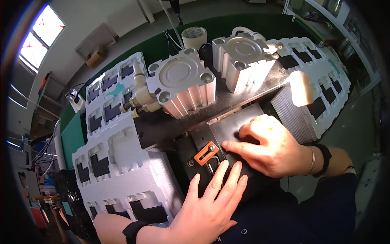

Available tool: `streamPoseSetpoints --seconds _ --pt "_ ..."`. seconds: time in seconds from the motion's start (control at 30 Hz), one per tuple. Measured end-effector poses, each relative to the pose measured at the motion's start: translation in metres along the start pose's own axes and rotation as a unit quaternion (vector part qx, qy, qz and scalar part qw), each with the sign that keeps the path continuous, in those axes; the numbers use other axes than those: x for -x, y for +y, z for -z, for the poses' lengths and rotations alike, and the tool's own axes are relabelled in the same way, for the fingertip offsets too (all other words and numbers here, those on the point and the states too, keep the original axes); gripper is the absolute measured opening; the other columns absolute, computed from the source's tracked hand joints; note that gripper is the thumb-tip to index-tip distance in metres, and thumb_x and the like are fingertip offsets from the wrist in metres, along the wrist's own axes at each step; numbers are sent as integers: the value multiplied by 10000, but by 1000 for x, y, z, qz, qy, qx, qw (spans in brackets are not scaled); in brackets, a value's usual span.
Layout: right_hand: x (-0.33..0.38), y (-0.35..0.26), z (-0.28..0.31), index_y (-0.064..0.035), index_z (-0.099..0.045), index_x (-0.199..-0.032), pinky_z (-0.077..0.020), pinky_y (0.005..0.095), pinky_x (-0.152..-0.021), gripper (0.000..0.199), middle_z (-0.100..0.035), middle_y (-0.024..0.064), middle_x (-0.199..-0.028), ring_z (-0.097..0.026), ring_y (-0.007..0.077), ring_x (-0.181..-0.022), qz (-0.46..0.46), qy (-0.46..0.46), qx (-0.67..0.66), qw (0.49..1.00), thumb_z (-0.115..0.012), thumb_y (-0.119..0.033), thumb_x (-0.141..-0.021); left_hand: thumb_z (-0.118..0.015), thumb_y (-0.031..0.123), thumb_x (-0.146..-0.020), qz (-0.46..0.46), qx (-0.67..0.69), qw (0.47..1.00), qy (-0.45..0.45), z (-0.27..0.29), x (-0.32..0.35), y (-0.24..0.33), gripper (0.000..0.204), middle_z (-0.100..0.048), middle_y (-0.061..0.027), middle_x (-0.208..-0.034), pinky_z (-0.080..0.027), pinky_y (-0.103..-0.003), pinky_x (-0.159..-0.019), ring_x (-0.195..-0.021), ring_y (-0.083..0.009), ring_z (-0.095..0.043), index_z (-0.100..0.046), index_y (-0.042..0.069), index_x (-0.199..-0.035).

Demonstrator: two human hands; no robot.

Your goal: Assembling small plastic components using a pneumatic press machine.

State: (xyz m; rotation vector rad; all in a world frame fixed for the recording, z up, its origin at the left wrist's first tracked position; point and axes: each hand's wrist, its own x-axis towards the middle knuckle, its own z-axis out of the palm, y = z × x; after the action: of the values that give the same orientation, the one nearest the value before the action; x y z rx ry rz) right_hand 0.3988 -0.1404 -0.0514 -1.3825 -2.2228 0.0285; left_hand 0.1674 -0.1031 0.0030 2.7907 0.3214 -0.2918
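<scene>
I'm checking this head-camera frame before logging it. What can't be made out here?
- What lies under the right hand: the hand covers the dark plate there.
- The press fixture's front below the orange clamp: hidden by the left hand.
- One slot of the right tray stack: washed out by a bright glare patch.
- The lower left trays: cut off by the dark fisheye rim.
- The roll of tape: partly behind the metal cylinder blocks.
</scene>
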Motion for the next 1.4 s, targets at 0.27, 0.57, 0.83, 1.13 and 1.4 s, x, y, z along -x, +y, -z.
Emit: streamPoseSetpoints --seconds 0.27,0.57,0.83,1.13,1.4 --pt "0 1 0 -114 -699 -1057 -468 388 -822 350 -594 98 -1089 -595 259 -953 24 12 4 1000 -748 -160 -713 -792 382 -738 1 18 1000 0 -2 2 -6 947 -289 -184 -1584 -287 -553 -1137 -1481 -352 -243 -350 39 -1502" --pt "4 2 -3 -140 -710 -1163 -465 430 -851 494 -587 134 -1147 -582 321 -1012 24 12 -19 999 -760 -116 -671 -798 384 -730 6 22 1000 5 -2 2 -2 944 -307 -191 -1571 -294 -547 -1136 -1474 -357 -256 -365 32 -1491" --pt "5 -1 3 -120 -662 -1237 -456 418 -924 497 -603 126 -1212 -582 290 -1068 -27 42 6 999 -776 -219 -764 -798 384 -739 -7 34 999 8 4 1 -5 932 -323 -212 -1553 -256 -534 -1158 -1465 -369 -265 -372 9 -1478" --pt "18 17 16 -81 -722 -1070 -490 404 -908 352 -670 97 -1156 -622 285 -1043 -25 -25 -114 993 -807 -257 -777 -686 622 -784 9 -28 999 25 15 -11 -17 910 -381 -246 -1505 -320 -595 -1089 -1407 -430 -348 -476 -15 -1399" --pt "0 26 6 -62 -738 -1058 -503 393 -855 326 -675 127 -1134 -645 297 -991 -28 13 -65 997 -811 -174 -761 -694 594 -803 41 3 998 37 13 -26 -35 929 -334 -247 -1521 -356 -633 -1057 -1420 -463 -282 -426 -35 -1431"
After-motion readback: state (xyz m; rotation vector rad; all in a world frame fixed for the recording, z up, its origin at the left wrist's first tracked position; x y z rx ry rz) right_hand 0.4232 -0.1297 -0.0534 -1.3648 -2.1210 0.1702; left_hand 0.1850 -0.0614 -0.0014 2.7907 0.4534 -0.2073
